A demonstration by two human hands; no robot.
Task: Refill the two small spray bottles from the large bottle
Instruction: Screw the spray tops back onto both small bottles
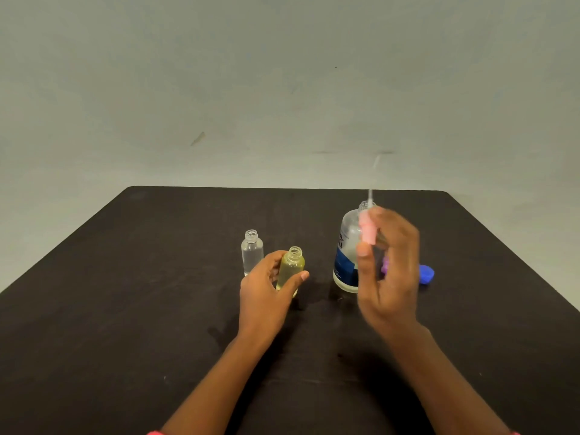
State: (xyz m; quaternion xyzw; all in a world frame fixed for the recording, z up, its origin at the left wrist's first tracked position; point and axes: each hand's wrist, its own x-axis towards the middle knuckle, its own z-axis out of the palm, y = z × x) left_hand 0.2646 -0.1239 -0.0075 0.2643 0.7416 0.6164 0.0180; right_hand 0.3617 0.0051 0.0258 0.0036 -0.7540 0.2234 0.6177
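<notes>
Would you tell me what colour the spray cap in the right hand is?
Pink, with a clear dip tube; the spray cap shows in the head view, though blurred.

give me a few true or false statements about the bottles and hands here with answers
1. The left hand holds the yellow bottle. True.
2. The clear small bottle has its sprayer on. False: its neck is open.
3. The right hand holds a pink sprayer. True.
4. The large bottle lies on its side. False: it stands upright.
5. A blue cap lies on the table. True.
</notes>
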